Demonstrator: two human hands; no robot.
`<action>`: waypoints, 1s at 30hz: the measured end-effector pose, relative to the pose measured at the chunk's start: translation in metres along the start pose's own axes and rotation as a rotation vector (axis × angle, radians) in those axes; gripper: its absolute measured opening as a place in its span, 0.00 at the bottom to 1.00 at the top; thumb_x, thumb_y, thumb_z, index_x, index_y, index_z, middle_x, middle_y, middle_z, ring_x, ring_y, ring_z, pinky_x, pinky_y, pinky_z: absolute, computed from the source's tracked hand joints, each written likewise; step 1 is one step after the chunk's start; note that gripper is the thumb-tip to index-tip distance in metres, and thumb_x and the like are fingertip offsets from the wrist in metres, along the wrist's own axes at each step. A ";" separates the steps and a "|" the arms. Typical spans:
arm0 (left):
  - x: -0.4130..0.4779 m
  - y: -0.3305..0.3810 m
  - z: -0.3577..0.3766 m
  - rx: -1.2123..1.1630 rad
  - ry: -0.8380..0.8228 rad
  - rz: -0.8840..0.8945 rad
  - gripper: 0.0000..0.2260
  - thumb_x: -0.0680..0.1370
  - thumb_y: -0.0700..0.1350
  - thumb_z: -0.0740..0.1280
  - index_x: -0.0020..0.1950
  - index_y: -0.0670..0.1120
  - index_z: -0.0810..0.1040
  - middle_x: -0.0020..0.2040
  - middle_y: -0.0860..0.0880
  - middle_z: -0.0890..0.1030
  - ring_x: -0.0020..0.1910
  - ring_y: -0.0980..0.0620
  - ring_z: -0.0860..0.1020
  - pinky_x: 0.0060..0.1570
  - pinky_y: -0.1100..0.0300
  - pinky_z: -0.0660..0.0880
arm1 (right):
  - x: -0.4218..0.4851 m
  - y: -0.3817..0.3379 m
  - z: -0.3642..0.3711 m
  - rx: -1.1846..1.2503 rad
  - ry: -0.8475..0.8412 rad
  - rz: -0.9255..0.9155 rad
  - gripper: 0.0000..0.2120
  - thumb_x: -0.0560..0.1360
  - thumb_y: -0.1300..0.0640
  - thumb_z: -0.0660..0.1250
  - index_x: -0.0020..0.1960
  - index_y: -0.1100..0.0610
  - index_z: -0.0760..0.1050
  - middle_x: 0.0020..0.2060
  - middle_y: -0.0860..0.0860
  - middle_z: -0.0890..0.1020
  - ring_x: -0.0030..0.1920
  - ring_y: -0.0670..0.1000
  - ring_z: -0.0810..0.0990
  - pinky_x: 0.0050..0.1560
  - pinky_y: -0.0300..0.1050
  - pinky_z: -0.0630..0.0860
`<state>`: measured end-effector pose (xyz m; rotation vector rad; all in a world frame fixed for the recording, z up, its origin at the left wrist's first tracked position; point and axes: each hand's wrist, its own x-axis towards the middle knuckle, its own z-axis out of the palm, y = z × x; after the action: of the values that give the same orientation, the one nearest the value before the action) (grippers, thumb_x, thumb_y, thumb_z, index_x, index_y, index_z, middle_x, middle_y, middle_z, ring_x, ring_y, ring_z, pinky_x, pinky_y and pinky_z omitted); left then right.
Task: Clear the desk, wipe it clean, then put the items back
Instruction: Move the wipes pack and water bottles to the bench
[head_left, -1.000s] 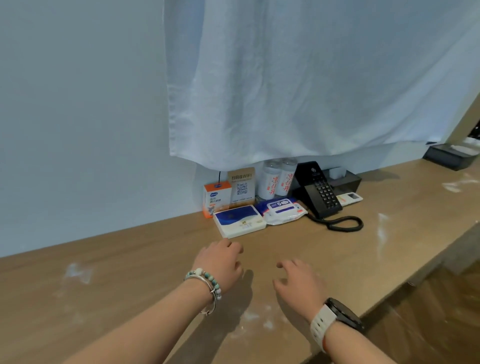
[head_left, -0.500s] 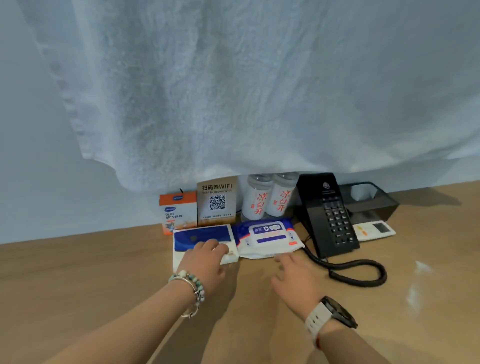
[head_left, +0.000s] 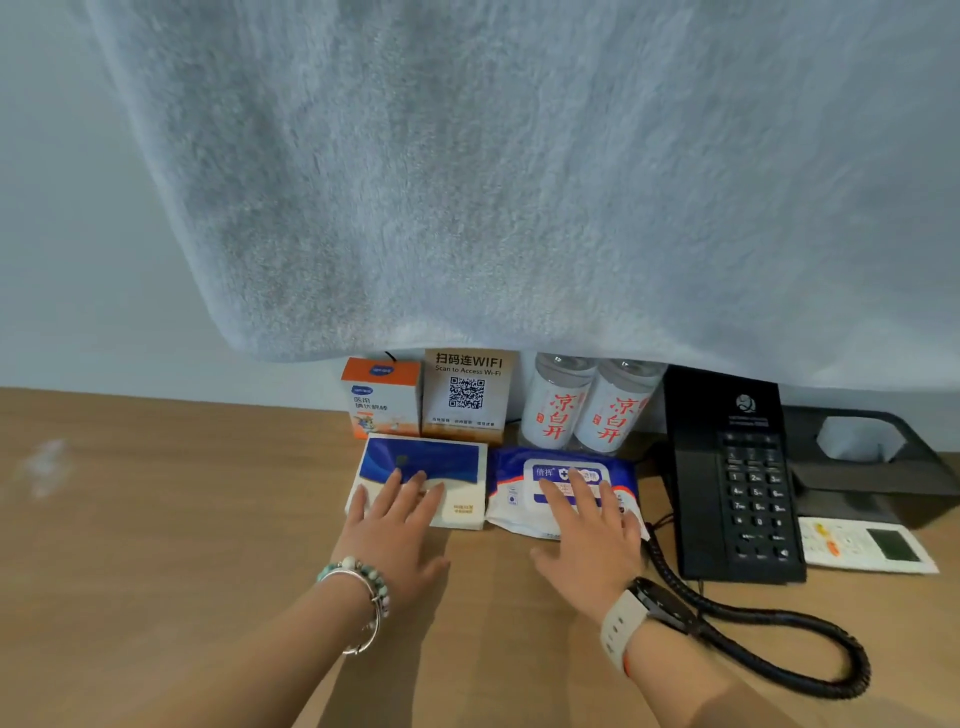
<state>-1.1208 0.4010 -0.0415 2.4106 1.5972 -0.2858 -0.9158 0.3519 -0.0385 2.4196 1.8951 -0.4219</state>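
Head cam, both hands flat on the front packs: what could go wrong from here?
1. The two bottles stand right behind the wipes pack under the right hand; a nudge could topple them.
2. The coiled cord lies beside that wrist; a snag could drag the phone.

The brown wood-grain desk (head_left: 156, 519) has a smooth, matt finish. The pale grey cloth towel (head_left: 519, 182) looks thick and fuzzy. The blue-and-white soft plastic wipes pack (head_left: 511, 493) is glossy and crinkled; the flat blue-and-white box (head_left: 426, 457) seems to be card. The black plastic telephone (head_left: 737, 467) is semi-matt, its coiled cord (head_left: 779, 670) ribbed. The two clear plastic bottles (head_left: 556, 405) shine faintly.
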 end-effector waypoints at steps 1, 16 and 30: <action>0.001 0.000 -0.001 0.000 -0.009 0.005 0.35 0.77 0.62 0.56 0.77 0.55 0.41 0.77 0.52 0.41 0.76 0.49 0.38 0.72 0.45 0.39 | 0.002 0.000 -0.001 -0.006 -0.005 -0.001 0.35 0.76 0.42 0.60 0.76 0.42 0.44 0.77 0.47 0.44 0.76 0.58 0.40 0.73 0.60 0.45; 0.013 -0.015 -0.018 -0.027 -0.083 0.093 0.33 0.77 0.58 0.60 0.76 0.57 0.47 0.77 0.54 0.48 0.76 0.48 0.45 0.73 0.51 0.46 | 0.023 -0.005 -0.019 -0.042 -0.003 -0.009 0.34 0.72 0.40 0.65 0.73 0.44 0.55 0.72 0.47 0.59 0.72 0.55 0.57 0.69 0.58 0.58; 0.011 -0.015 -0.018 -0.014 -0.075 0.103 0.31 0.78 0.51 0.61 0.77 0.56 0.48 0.77 0.52 0.49 0.76 0.46 0.46 0.73 0.51 0.48 | 0.031 0.000 -0.022 -0.071 -0.051 -0.065 0.42 0.62 0.39 0.72 0.70 0.45 0.57 0.67 0.46 0.64 0.68 0.52 0.62 0.69 0.55 0.58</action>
<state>-1.1297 0.4219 -0.0291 2.4322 1.4335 -0.3403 -0.9052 0.3856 -0.0251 2.2862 1.9372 -0.4077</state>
